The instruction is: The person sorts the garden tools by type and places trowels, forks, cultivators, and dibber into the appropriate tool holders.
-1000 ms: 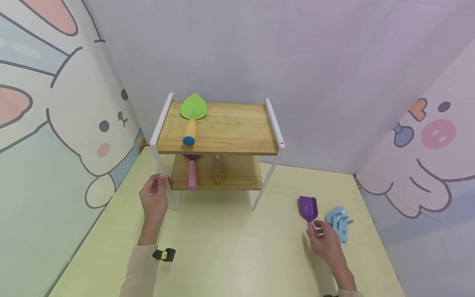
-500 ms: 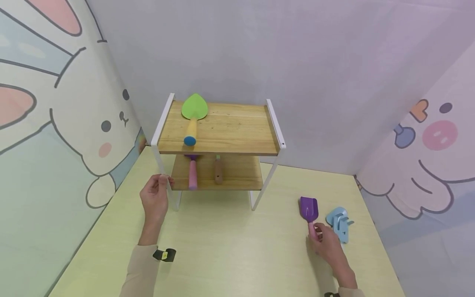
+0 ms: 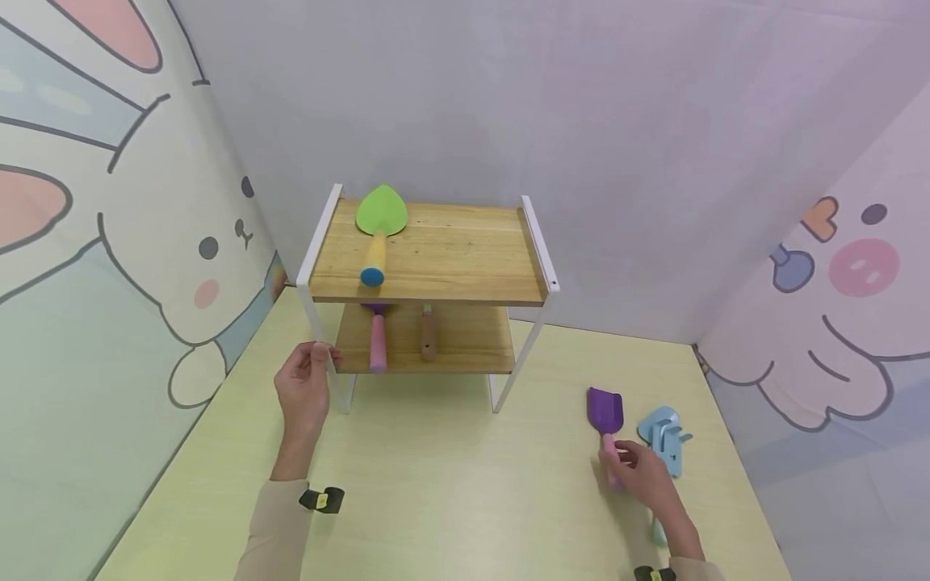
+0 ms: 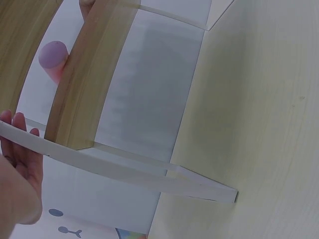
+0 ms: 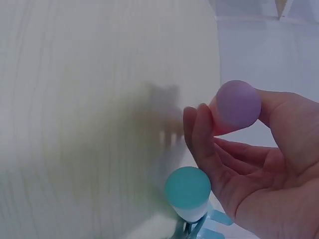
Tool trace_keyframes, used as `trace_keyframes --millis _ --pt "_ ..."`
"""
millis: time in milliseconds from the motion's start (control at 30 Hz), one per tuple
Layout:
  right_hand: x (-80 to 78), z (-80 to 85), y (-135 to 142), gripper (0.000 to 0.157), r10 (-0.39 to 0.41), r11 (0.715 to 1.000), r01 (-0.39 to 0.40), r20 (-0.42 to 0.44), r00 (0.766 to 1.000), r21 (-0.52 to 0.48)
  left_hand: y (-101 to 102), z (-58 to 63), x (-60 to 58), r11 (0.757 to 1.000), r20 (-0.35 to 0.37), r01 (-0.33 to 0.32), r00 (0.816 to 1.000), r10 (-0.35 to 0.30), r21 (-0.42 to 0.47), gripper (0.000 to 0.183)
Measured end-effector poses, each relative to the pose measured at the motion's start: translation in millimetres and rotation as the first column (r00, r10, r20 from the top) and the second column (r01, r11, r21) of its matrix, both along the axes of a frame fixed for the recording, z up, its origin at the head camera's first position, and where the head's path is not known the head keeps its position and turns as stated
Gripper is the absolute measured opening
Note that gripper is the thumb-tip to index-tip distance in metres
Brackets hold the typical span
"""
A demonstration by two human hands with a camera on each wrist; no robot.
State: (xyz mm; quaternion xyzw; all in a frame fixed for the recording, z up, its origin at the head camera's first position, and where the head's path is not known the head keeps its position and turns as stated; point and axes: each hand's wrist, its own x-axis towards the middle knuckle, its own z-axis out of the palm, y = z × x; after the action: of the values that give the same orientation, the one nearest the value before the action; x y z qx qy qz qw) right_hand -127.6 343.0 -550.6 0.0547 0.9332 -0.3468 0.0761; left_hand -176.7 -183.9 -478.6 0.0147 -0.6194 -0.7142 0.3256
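In the head view, my left hand (image 3: 303, 387) grips the white front-left leg of a two-tier wooden shelf rack (image 3: 472, 258). The left wrist view shows its fingers (image 4: 19, 122) behind that white upright. On the right side, my right hand (image 3: 643, 474) pinches the pink handle of a purple toy shovel (image 3: 605, 410), blade pointing away from me. The right wrist view has the handle's round lilac end (image 5: 238, 103) between thumb and fingers, with the hand's shadow on the table. Close beside it lies a light-blue toy rake (image 3: 664, 436) with a teal-ended handle (image 5: 188, 188).
On the upper shelf lies a green spade (image 3: 381, 211) with a yellow handle. The lower shelf bears a pink-handled purple tool (image 3: 378, 343) and a brown-handled one (image 3: 428, 335), their heads mostly hidden. Cartoon-printed curtains (image 3: 465, 97) surround the pale table (image 3: 450, 500).
My right hand has moved slightly back toward me along the shovel's handle, baring more of the pink near the blade. The left hand stays on the rack's leg.
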Motion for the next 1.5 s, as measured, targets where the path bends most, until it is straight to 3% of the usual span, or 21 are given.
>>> trace_keyframes --millis 200,333,467,633,800,867,1033,1500 --pt "0.0 3.7 4.4 0.062 -0.043 0.991 0.056 0.105 0.994 -0.121 0.0 -0.6 -0.1 1.0 -0.019 0.004 1.0 -0.004 0.008 0.027" --pt "1.5 2.8 6.4 0.068 -0.075 0.961 0.122 0.188 0.979 -0.248 -0.5 -1.5 -0.3 1.0 -0.019 0.002 1.0 -0.002 0.004 0.026" --pt "2.0 1.3 7.0 0.073 -0.098 0.937 0.166 0.224 0.97 -0.306 -0.6 -2.2 -0.8 1.0 -0.017 0.003 1.0 -0.003 0.016 0.025" --pt "3.7 3.7 4.1 0.071 -0.121 0.917 0.192 0.215 0.969 -0.351 2.7 8.0 3.8 0.999 -0.023 0.011 1.0 -0.01 0.032 0.024" --pt "6.2 10.6 -1.7 0.063 -0.133 0.89 0.204 0.195 0.972 -0.407 1.2 5.2 2.8 0.999 -0.045 0.018 0.999 -0.016 0.036 0.026" --pt "7.3 14.5 -3.9 0.064 -0.129 0.887 0.197 0.186 0.974 -0.418 -1.1 -1.3 -0.4 0.999 -0.043 0.011 0.999 -0.01 0.033 0.026" --pt "11.4 23.0 -7.3 0.065 -0.129 0.881 0.188 0.163 0.978 -0.435 -0.6 -1.3 -0.5 1.0 -0.02 0.002 1.0 -0.002 0.022 0.027" --pt "18.0 46.2 -16.7 0.064 -0.115 0.881 0.145 0.094 0.989 -0.45 1.0 -2.7 -1.9 0.999 -0.074 0.032 0.997 -0.029 0.044 0.025"
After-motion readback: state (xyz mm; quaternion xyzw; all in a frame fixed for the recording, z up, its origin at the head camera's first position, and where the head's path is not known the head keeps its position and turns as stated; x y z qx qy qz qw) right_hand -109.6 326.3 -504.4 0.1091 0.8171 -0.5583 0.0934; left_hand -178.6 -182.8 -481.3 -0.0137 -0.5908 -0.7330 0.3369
